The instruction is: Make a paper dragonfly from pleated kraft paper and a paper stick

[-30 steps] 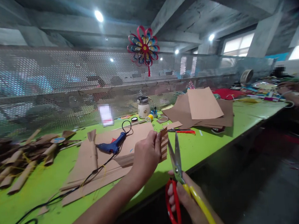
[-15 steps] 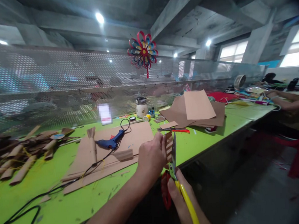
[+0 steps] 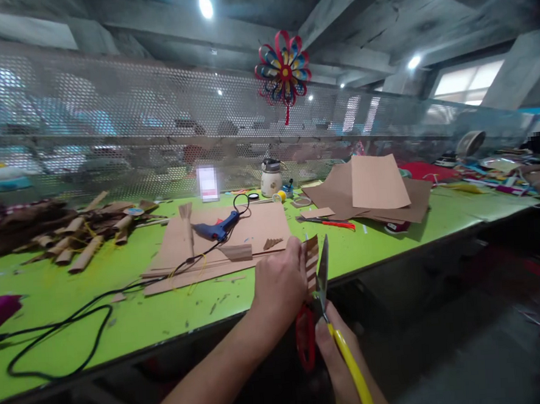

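My left hand (image 3: 281,271) is closed on a small brown corrugated paper strip (image 3: 311,263), marked with light and dark bands, just past the table's front edge. My right hand (image 3: 338,350) grips scissors (image 3: 353,361) with a yellow handle. Their blades (image 3: 323,266) point upward beside the strip's right edge, with a narrow gap between strip and blade at the top. A red loop (image 3: 306,337) shows beneath my left hand; whether it belongs to the scissors I cannot tell. The lower part of my right hand's grip is partly hidden.
On the green table (image 3: 229,290) a blue glue gun (image 3: 217,229) rests on brown paper sheets (image 3: 266,217), its black cable (image 3: 106,294) trailing left. Rolled paper pieces (image 3: 85,253) lie left. Orange-handled scissors (image 3: 338,224), a jar (image 3: 271,177) and stacked paper (image 3: 378,183) lie beyond my hands.
The view has turned left, so the table things sit farther right. The scissors' blades have moved slightly away from the strip. Both hands keep their holds.
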Demonstrator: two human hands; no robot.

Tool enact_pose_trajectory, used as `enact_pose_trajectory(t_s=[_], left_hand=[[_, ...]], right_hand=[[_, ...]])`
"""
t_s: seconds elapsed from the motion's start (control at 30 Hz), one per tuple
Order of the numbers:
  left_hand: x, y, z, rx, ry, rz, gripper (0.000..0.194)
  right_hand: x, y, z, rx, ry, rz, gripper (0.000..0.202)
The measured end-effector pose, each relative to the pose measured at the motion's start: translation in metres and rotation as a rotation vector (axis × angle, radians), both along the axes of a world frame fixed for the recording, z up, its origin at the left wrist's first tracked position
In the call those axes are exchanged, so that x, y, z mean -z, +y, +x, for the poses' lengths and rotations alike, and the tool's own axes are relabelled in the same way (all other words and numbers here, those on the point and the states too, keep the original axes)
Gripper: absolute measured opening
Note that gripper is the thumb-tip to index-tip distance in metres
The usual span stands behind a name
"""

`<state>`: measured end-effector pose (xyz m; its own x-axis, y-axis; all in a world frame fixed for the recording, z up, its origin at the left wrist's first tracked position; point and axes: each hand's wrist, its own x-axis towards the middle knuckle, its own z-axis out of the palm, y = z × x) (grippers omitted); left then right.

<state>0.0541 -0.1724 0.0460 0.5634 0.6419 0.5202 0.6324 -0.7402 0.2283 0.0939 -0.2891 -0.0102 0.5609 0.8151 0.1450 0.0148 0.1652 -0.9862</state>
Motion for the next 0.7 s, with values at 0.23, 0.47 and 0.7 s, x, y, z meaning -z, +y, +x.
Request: enact_pose_trajectory(t_s=[0.23, 0.47, 0.7], left_hand=[[0.011, -0.002, -0.011, -0.048, -0.036, 0.032, 0.025], [0.014, -0.002, -0.018, -0.094, -0.050, 0.055, 0.026], [0.017, -0.002, -0.019, -0.099, -0.080, 0.037, 0.026]], right_hand=[[0.006, 0.003, -0.011, 0.017, 0.019, 0.035, 0.044], [0.025, -0.001, -0.009, -0.081, 0.061, -0.094, 0.052], [0.032, 0.002, -0.012, -0.039, 0.128, -0.126, 0.057]])
